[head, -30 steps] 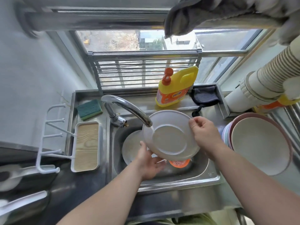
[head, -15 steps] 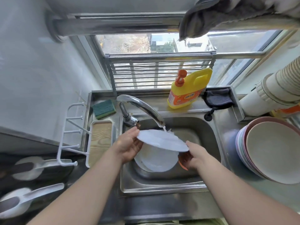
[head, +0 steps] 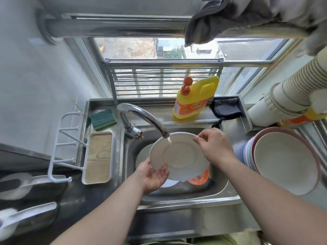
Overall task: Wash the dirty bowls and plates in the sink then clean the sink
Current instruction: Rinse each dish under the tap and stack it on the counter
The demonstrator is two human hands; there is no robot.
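A white plate (head: pixel 182 154) is held tilted over the steel sink (head: pixel 185 197), its underside toward me. Water runs from the tap (head: pixel 150 119) onto its upper left part. My left hand (head: pixel 154 175) grips the plate's lower left rim. My right hand (head: pixel 215 147) pinches the upper right rim. Under it in the basin lie another white plate (head: pixel 141 154) and an orange strainer (head: pixel 199 179), both mostly hidden.
A stack of bowls (head: pixel 286 160) stands right of the sink. A yellow detergent bottle (head: pixel 194 98), a dark cloth (head: pixel 226 108) and a green sponge (head: pixel 103 119) sit on the back ledge. A white tray rack (head: pixel 99 158) is to the left.
The plate went from flat under the tap to tilted up with its underside facing me. My left hand dropped to the lower left rim; my right hand rose to the upper right rim.
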